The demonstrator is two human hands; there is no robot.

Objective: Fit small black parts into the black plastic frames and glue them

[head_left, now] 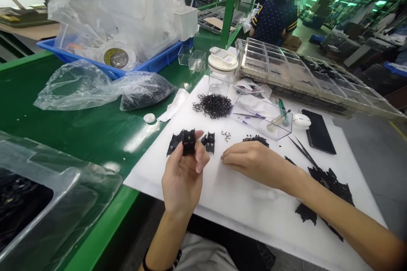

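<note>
Between the thumb and fingers of my left hand [183, 180] is a small black plastic part [189, 139], lifted over the white foam sheet [216, 199]. Close behind it lie more black parts [210, 142]. To the right, my right hand [249, 159] hovers low over the sheet with its fingertips pressed together. Whatever they may pinch is too small to make out. Just beyond those fingertips sit a few loose bent wire clips [226, 136]. A pile of black wire clips [213, 106] lies farther back, and a heap of tiny black pieces [256, 139] is behind my right hand.
Tweezers [303, 152] and flat black parts [332, 184] lie on the right. Behind stand a lidded jar [221, 70], a clear tray of tools [263, 114] and a compartment box [286, 63]. A blue bin [159, 61] holds plastic bags. A person [275, 17] is in the background.
</note>
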